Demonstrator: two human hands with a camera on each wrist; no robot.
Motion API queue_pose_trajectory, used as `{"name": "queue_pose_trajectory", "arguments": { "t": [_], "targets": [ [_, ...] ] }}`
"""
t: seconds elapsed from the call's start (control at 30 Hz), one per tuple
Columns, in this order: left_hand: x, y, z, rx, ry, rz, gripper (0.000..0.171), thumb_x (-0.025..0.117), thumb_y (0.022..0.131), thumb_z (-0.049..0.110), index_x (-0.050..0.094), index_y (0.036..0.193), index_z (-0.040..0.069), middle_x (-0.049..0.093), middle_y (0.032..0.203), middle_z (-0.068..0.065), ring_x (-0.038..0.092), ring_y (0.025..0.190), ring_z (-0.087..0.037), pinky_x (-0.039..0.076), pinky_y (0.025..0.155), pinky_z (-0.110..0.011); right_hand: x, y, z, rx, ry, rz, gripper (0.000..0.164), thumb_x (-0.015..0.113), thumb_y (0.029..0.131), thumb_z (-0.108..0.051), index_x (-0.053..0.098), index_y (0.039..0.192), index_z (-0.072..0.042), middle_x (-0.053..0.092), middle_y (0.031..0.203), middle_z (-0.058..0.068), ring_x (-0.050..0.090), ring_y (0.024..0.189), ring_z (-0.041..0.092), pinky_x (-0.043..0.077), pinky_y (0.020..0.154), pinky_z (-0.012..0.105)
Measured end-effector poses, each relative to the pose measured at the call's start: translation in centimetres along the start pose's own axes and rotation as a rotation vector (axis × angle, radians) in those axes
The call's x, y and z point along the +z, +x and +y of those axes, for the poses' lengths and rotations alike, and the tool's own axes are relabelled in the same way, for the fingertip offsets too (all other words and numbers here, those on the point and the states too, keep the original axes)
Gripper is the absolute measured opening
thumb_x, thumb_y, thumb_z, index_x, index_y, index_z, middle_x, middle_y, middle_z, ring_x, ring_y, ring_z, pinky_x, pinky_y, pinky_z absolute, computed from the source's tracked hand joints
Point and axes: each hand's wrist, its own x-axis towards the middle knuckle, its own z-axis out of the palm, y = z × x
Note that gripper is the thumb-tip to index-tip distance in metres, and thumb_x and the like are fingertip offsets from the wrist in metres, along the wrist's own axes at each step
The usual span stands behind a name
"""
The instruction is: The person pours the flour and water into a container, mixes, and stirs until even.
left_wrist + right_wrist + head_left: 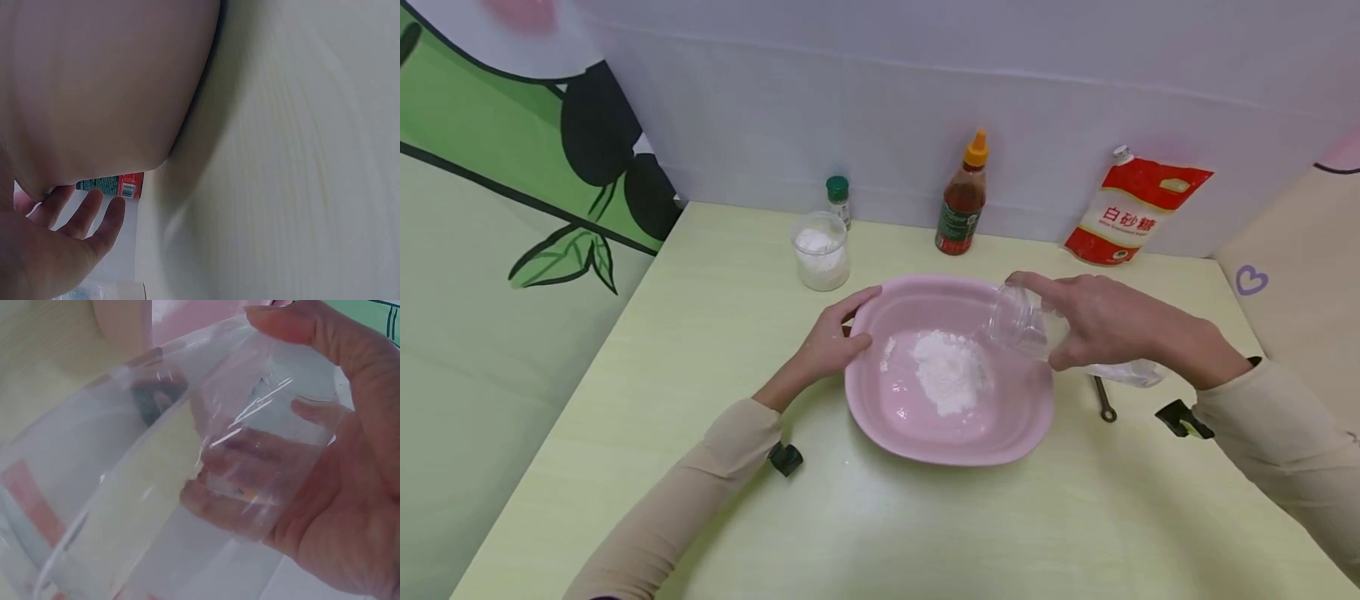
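Note:
A pink basin (pixel 857 392) stands on the table with a heap of white powder (pixel 950 372) on its bottom. My left hand (pixel 829 340) holds the basin's left rim, thumb over the edge. In the left wrist view its fingers (pixel 107 222) reach along the basin's outer wall (pixel 106 94). My right hand (pixel 1105 321) grips a clear jug (pixel 1017 323), tipped with its mouth over the basin's right side. Fingers show through the jug's transparent wall (pixel 156 481) in the right wrist view.
Behind the basin stand a clear cup of white powder (pixel 822 265), a green-capped shaker (pixel 838 198), an orange-capped sauce bottle (pixel 961 204) and a red-white sugar pouch (pixel 1131 212). A dark handle (pixel 1103 400) pokes out beneath the jug. A fabric wall borders the table's back.

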Motion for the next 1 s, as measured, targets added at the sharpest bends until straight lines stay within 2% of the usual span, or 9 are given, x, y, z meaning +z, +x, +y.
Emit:
{"name": "queue_pose_trajectory", "arguments": {
  "t": [0.3,0.77,1.0],
  "targets": [
    [-0.16,0.34,-0.26,0.022,-0.003,0.002,0.075,0.055,0.081,-0.006,0.041,0.152,0.010,0.043,0.155,-0.016,0.060,0.119,-0.040,0.064,0.082,-0.037,-0.34,0.28,0.41,0.039,0.019,-0.019,0.094,0.085,0.069,-0.023,0.035,0.147,-0.032,0.068,0.107,0.005,0.058,0.081,0.019,0.054,0.062,0.028],
    [0.20,-0.16,-0.58,0.004,0.000,0.002,0.075,0.056,0.081,-0.005,0.041,0.152,0.011,0.044,0.155,-0.016,0.061,0.116,-0.042,0.064,0.080,-0.036,0.04,0.45,0.25,0.016,0.020,-0.027,0.095,0.087,0.069,-0.023,0.035,0.148,-0.028,0.068,0.106,0.004,0.059,0.083,0.018,0.055,0.064,0.027],
    [0.08,0.12,-0.56,0.021,-0.004,0.005,0.074,0.056,0.080,-0.005,0.042,0.152,0.009,0.044,0.154,-0.017,0.061,0.116,-0.042,0.064,0.080,-0.037,-0.53,0.96,0.16,0.014,0.005,-0.032,0.098,0.089,0.069,-0.026,0.033,0.150,-0.028,0.068,0.109,0.006,0.062,0.088,0.019,0.059,0.067,0.031]
  ]
}}
